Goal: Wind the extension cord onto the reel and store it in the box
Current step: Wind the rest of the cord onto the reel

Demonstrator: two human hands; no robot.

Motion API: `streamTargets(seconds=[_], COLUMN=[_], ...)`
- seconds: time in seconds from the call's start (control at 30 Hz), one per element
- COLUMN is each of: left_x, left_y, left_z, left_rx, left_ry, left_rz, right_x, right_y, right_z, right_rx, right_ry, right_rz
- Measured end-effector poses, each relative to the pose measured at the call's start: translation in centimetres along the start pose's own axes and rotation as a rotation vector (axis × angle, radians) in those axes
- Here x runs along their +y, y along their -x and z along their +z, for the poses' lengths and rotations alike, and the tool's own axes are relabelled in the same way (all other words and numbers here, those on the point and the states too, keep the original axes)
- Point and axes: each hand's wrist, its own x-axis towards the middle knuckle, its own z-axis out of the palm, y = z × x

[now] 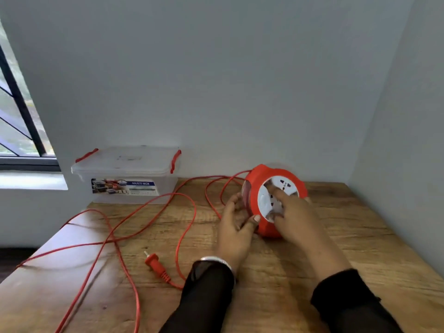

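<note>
head view: reel [264, 227] on edge, socket face toward camera, both hands gripping.

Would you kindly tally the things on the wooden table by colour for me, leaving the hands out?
Red: 2, the cord reel and its cord with the plug
Clear with red latches: 1, the storage box
Total: 3

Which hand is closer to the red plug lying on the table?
Left. The left hand grips the reel's left edge, up and right of the plug. The right hand lies on the reel's white face, farther right.
</note>
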Motion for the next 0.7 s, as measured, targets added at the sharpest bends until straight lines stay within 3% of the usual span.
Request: streamTargets(seconds=[0.27, 0.7], left_x=[-0.2, 1.0], left_y=[-1.6, -0.4], left_z=[0.6, 0.4], left_rx=[-0.025, -0.057], left_ry=[-0.004, -0.007], left_rz=[-0.063, -0.029], right_x=[0.8, -0.1], right_y=[-0.3, 1.9], right_z=[1.1, 0.4], right_rx=[0.22, 0.311], right_ry=[0.047, -0.019], right_rz=[-0.033, 0.03])
